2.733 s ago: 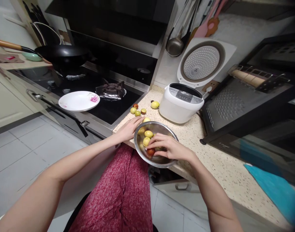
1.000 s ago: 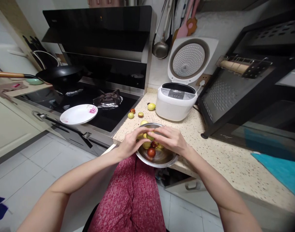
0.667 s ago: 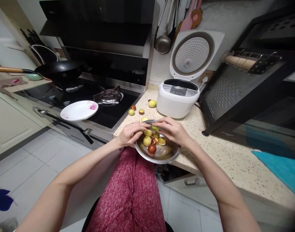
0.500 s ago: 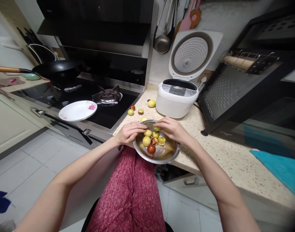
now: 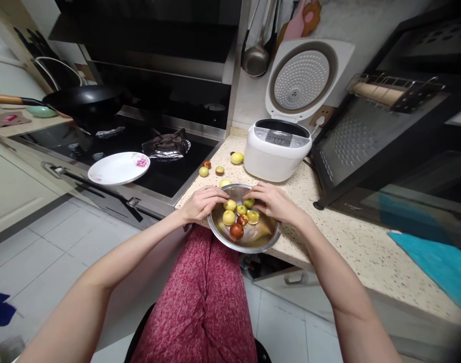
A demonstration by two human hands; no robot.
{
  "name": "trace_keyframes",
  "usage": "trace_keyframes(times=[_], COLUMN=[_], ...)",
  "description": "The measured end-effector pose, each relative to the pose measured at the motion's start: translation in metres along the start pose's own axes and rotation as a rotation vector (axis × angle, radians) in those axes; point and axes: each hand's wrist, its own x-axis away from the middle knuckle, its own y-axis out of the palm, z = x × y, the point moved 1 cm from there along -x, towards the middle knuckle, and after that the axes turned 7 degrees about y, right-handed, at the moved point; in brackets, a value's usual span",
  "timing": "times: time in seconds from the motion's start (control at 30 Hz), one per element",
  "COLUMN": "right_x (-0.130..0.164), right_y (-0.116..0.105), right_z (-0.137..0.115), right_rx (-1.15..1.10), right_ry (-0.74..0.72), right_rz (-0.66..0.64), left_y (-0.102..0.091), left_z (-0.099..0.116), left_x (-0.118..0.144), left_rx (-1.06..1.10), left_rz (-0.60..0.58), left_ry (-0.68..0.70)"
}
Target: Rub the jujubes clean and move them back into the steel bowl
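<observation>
Over the edge of the speckled stone table (image 5: 344,242), the round steel bowl (image 5: 266,241) of small green and red fruits (image 5: 229,217) is sitting. Left hand (image 5: 200,202) is bracing its rim, grip loosely spread; right hand (image 5: 273,200) is pinching a green fruit (image 5: 249,202). Loose fruits (image 5: 204,171) and the white rice cooker (image 5: 276,154) are crowding behind.

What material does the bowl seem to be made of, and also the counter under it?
The bowl looks like stainless steel: a silvery, shiny wall with soft reflections. The counter looks like polished stone or a composite, beige with dark speckles; which of the two is not clear. The left hand and right hand rest at the bowl's rim.
</observation>
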Motion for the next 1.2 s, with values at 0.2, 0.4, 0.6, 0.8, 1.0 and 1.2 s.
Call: trace_keyframes(times=[0.2, 0.4, 0.6, 0.8, 1.0, 1.2], right_x=[0.002, 0.003, 0.002, 0.000, -0.002, -0.003], right_y=[0.001, -0.005, -0.014, -0.007, 0.004, 0.007], right_z=[0.000, 0.000, 0.000, 0.004, 0.010, 0.009], right_rx=[0.026, -0.011, -0.114, -0.167, -0.129, -0.112], right_ry=[0.018, 0.043, 0.023, 0.013, 0.009, -0.012], right_rz=[-0.096, -0.158, -0.165, 0.002, 0.089, 0.135], left_y=[0.001, -0.002, -0.007, -0.011, -0.005, -0.004], left_z=[-0.001, 0.003, -0.009, -0.043, -0.055, -0.055], left_x=[-0.001, -0.003, -0.003, 0.005, 0.015, 0.015], left_rx=[-0.003, 0.024, -0.079, -0.226, -0.258, -0.297], left_rz=[0.008, 0.041, 0.288, 0.154, -0.048, 0.003], left_ry=[0.033, 0.019, -0.259, -0.436, -0.570, -0.545])
